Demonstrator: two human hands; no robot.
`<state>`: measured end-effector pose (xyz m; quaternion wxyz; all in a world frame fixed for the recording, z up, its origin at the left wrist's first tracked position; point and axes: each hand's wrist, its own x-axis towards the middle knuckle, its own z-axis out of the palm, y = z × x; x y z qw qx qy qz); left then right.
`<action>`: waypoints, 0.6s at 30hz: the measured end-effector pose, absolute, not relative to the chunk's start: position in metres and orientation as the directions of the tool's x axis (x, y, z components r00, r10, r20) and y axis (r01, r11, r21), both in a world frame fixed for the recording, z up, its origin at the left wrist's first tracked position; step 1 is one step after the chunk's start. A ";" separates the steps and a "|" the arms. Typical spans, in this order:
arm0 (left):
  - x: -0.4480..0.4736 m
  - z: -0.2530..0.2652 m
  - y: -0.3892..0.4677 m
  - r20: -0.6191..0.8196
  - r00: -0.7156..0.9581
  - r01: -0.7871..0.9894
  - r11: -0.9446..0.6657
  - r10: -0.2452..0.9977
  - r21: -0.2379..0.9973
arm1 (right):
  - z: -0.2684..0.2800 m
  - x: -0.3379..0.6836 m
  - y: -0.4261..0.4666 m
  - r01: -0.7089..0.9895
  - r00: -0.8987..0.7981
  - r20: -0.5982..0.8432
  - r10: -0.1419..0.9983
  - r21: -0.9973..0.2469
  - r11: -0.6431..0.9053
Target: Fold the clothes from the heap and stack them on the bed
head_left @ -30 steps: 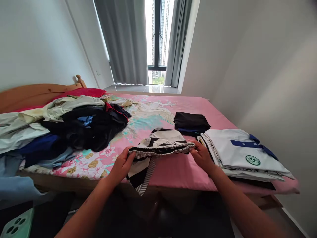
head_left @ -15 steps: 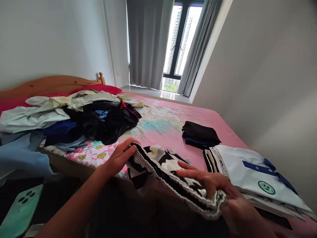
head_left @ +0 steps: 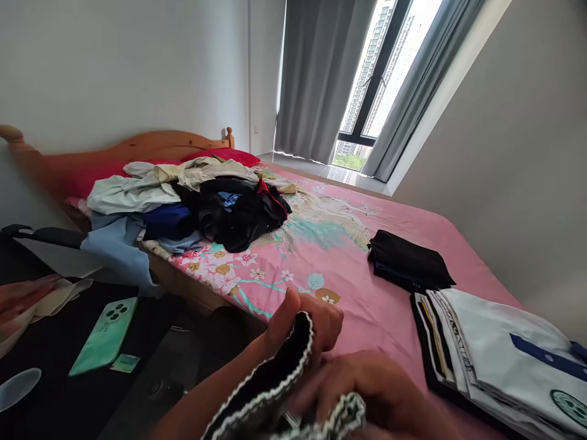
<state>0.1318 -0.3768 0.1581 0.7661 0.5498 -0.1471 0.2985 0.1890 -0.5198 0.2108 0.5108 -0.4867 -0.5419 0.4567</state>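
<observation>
A black-and-white patterned garment (head_left: 270,388) with a ribbed, white-edged elastic waistband is bunched up close to me at the bottom of the head view. My left hand (head_left: 312,318) is closed around the waistband, thumb up. Low and to the right, my right hand (head_left: 367,385) is slightly smeared by motion, its fingers curled on the garment near the other end of the band. Most of the garment is hidden by the hands or cut off by the lower edge. I cannot tell whether it is shorts or a skirt.
To the right lie a stack of folded clothes (head_left: 499,354), a white shirt on top, and a folded black pile (head_left: 408,260). A heap of loose clothes (head_left: 233,217) covers the bed's (head_left: 321,244) left side. A green phone (head_left: 105,333) and card (head_left: 125,363) rest on a dark surface at left.
The waistband, stretched out between my hands before, is now drawn nearer and folded together. My hands have come close to each other. The view has swung left.
</observation>
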 end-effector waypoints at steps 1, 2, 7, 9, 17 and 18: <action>0.132 0.152 -0.377 0.531 0.776 -0.622 0.268 0.341 0.736 | 0.215 0.192 -0.518 0.150 0.047 0.166 0.985 -0.976 0.158; 0.133 0.148 -0.376 0.505 0.774 -0.621 0.304 0.382 0.722 | 0.217 0.195 -0.515 0.231 0.086 0.231 0.969 -0.951 0.206; 0.138 0.144 -0.371 0.499 0.781 -0.613 0.312 0.375 0.726 | 0.202 0.198 -0.507 0.443 0.294 0.443 0.847 -0.848 0.290; 0.138 0.146 -0.369 0.501 0.785 -0.608 0.294 0.365 0.738 | 0.194 0.196 -0.506 0.503 0.311 0.488 0.816 -0.813 0.294; 0.129 0.153 -0.371 0.445 0.794 -0.584 0.315 0.414 0.748 | 0.187 0.198 -0.502 0.585 0.296 0.537 0.790 -0.756 0.294; 0.129 0.154 -0.372 0.431 0.799 -0.577 0.329 0.420 0.748 | 0.186 0.198 -0.502 0.592 0.309 0.547 0.778 -0.751 0.293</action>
